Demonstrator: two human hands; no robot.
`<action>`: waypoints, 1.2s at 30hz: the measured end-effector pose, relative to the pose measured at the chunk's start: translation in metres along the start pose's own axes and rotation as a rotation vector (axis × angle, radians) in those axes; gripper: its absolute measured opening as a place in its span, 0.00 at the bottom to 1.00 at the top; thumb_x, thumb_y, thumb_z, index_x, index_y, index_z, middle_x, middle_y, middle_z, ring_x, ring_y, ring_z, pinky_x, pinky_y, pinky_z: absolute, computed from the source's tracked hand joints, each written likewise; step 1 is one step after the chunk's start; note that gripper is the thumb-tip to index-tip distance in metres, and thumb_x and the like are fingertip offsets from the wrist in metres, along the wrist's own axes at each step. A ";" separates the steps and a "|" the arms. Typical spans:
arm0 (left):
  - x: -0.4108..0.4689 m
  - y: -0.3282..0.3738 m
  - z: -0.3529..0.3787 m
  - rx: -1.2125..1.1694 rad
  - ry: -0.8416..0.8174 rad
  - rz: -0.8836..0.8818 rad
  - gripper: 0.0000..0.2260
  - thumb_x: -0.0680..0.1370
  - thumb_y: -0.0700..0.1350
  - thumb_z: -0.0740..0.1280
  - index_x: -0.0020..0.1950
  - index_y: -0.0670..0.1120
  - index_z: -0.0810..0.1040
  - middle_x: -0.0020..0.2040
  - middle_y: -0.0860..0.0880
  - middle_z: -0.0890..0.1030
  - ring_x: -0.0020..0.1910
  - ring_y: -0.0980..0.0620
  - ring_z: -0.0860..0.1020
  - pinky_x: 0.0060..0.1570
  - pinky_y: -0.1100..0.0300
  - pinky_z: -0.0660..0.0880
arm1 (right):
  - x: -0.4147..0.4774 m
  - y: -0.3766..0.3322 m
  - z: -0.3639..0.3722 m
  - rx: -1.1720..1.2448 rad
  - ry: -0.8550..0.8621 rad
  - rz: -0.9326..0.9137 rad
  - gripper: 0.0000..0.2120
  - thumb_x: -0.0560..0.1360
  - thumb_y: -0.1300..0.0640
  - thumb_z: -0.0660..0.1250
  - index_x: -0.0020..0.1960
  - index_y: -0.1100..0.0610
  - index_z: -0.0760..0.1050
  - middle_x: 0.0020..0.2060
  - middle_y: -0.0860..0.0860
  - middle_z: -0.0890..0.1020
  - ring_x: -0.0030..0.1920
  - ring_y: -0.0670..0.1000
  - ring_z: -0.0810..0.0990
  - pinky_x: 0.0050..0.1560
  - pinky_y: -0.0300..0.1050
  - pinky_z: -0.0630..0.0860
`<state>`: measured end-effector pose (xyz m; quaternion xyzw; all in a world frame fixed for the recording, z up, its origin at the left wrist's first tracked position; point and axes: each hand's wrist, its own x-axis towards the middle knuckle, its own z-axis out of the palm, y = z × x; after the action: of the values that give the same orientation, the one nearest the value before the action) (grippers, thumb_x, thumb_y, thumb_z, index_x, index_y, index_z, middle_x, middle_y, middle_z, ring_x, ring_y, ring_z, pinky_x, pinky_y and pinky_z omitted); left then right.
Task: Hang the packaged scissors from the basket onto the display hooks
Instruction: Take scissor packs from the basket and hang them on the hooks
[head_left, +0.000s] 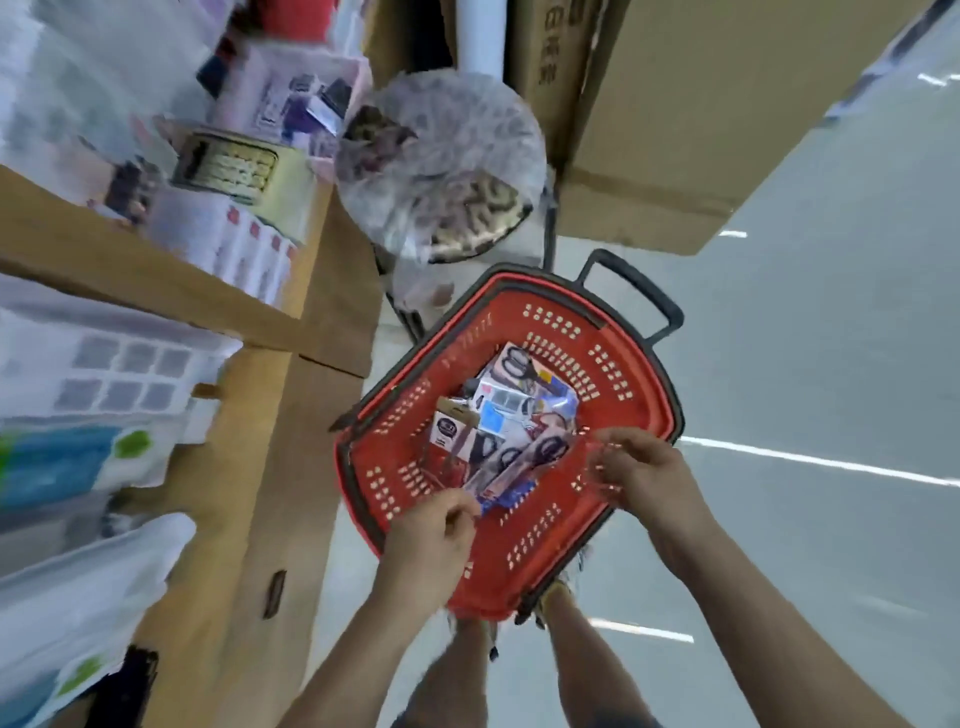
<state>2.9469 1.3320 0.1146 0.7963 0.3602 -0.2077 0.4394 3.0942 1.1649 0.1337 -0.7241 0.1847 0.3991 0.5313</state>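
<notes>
A red plastic shopping basket (613, 358) stands on the floor below me, holding several packaged scissors and small boxes (511, 410). One packaged pair of scissors (524, 462) with black handles is lifted above the basket's near side. My left hand (434, 530) pinches its lower end. My right hand (641, 475) has curled fingers at the package's upper end, by a clear plastic edge. No display hooks are visible in this blurred frame.
Cardboard boxes with stacked goods (218, 244) run along the left. A round fan wrapped in clear plastic (441, 166) stands behind the basket, beside tall cardboard cartons (701, 104). Grey floor (831, 364) stretches to the right. My legs show below the basket.
</notes>
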 end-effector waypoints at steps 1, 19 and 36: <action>0.021 -0.007 0.015 0.017 -0.010 0.000 0.10 0.78 0.40 0.65 0.45 0.55 0.79 0.44 0.59 0.82 0.45 0.59 0.79 0.45 0.70 0.72 | 0.024 0.013 0.005 0.016 -0.010 0.028 0.09 0.80 0.69 0.60 0.50 0.60 0.78 0.38 0.56 0.82 0.31 0.47 0.80 0.32 0.36 0.75; 0.310 -0.146 0.145 0.352 -0.055 0.105 0.33 0.74 0.35 0.68 0.76 0.50 0.61 0.70 0.48 0.69 0.68 0.45 0.69 0.66 0.51 0.70 | 0.349 0.175 0.094 -0.896 -0.100 -0.069 0.29 0.74 0.57 0.71 0.73 0.53 0.66 0.66 0.56 0.76 0.65 0.60 0.76 0.62 0.48 0.73; 0.212 -0.085 0.038 0.147 0.069 0.334 0.08 0.75 0.42 0.70 0.50 0.53 0.84 0.44 0.60 0.81 0.45 0.59 0.78 0.47 0.57 0.78 | 0.246 0.113 0.063 -0.685 0.001 -0.423 0.47 0.76 0.66 0.67 0.76 0.32 0.43 0.58 0.46 0.82 0.51 0.50 0.83 0.54 0.49 0.78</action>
<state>3.0209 1.4133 -0.0895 0.8816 0.2216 -0.1300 0.3960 3.1424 1.2195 -0.1345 -0.8815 -0.1116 0.3191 0.3296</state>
